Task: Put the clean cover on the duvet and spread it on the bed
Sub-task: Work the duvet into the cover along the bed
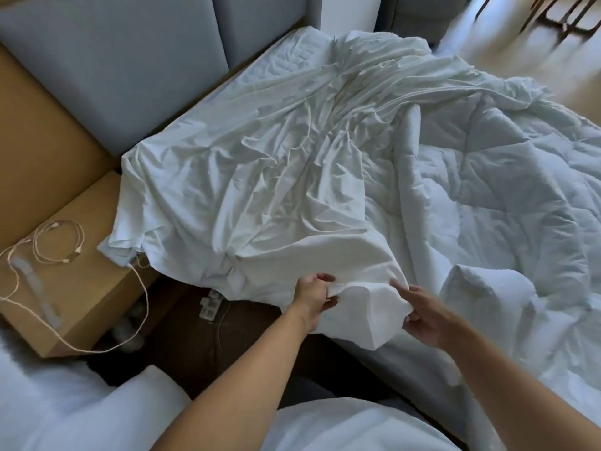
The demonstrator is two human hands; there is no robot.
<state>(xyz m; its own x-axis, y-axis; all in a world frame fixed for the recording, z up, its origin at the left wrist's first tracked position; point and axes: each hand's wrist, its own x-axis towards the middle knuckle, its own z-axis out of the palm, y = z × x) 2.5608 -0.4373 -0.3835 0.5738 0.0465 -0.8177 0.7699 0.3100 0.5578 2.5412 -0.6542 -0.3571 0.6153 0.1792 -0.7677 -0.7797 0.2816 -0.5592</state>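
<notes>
Your left hand [312, 297] and right hand [426, 320] pinch the cover's [260, 177] near edge, fingers [400, 287] curled on cloth. It lies crumpled on the bed [266, 66] beside the duvet [504, 190]. Feel along for its opening.

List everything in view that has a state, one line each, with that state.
cover: crumpled, spread over the bed, near edge lifted.
duvet: bare where it shows, bunched up to the right of the cover.
left hand: fingers grip the cover's near edge.
right hand: fingers pinch the same edge, further right.
cables: loosely coiled on the bedside table, one trailing off its front.
</notes>
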